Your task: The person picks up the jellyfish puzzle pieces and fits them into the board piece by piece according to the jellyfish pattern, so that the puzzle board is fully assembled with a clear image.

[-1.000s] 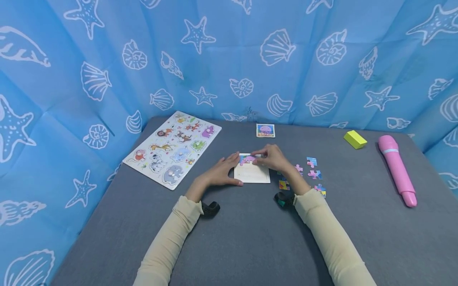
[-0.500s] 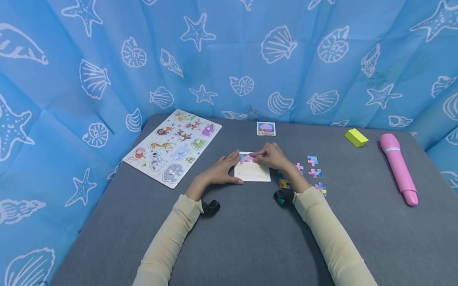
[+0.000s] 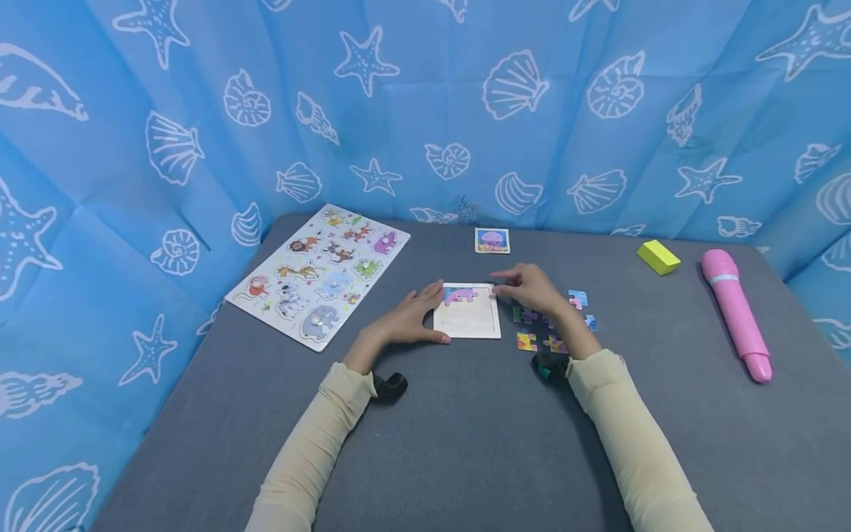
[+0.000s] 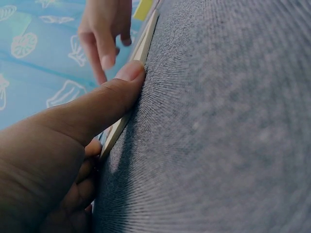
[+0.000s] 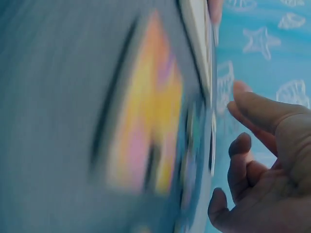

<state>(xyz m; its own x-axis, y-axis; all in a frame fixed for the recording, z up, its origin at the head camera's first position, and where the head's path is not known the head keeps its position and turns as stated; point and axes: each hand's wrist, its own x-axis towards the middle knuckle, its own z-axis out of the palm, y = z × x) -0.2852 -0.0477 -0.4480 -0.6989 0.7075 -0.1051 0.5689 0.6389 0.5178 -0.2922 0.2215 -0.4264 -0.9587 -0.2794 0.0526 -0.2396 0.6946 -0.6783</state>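
My left hand (image 3: 414,319) grips the left side of a small pale wooden puzzle tray (image 3: 468,325), with its thumb (image 4: 129,73) at the near edge and fingers at the far left corner. Joined pink-and-blue jigsaw pieces (image 3: 460,295) lie along the tray's top left; the rest of its floor is bare wood. My right hand (image 3: 532,288) hovers just off the tray's right edge, thumb and forefinger apart with nothing between them. Under and beside the right forearm lie several loose jigsaw pieces (image 3: 527,341), partly hidden; one yellow-and-pink piece (image 5: 146,116) looms blurred in the right wrist view.
A small picture card (image 3: 492,241) of a pink sea creature lies behind the tray. To the left is a large animal peg puzzle (image 3: 312,277). At the right are a yellow block (image 3: 659,257) and a pink toy microphone (image 3: 736,314). A blue shell-print curtain (image 3: 399,111) hangs behind the table.
My right hand has let go of the jigsaw piece at the tray's top and moved right, off the tray, uncovering the joined pieces. The left hand keeps its grip on the tray.
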